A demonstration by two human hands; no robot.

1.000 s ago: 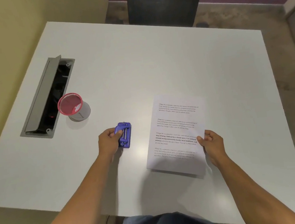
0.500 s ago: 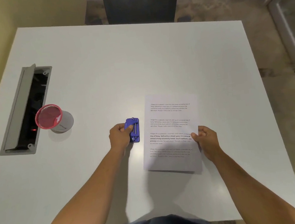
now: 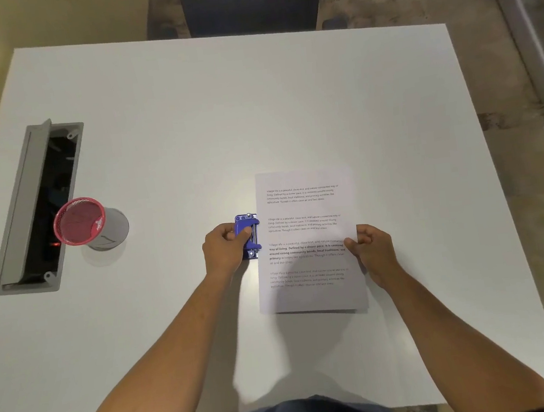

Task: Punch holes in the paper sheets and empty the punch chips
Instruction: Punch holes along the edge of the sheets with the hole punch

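Observation:
A small blue hole punch [image 3: 248, 235] stands on the white table [image 3: 219, 117], its mouth touching the left edge of the printed paper sheets [image 3: 306, 235]. My left hand [image 3: 224, 248] grips the punch from its left side, thumb on the lever. My right hand [image 3: 372, 248] pinches the right edge of the sheets at mid-height. The sheets lie flat, text facing up. A red mesh cup [image 3: 80, 220] stands at the left of the table; whether the small pale bits at its rim are chips is unclear.
A grey cable hatch [image 3: 36, 205] with its lid raised is set into the table's left side, right behind the cup. A dark chair [image 3: 252, 1] stands at the far edge. A glass door frame is at the right.
My left hand slid the punch rightward until it met the left edge of the sheets. My right hand stayed on the sheets' right edge.

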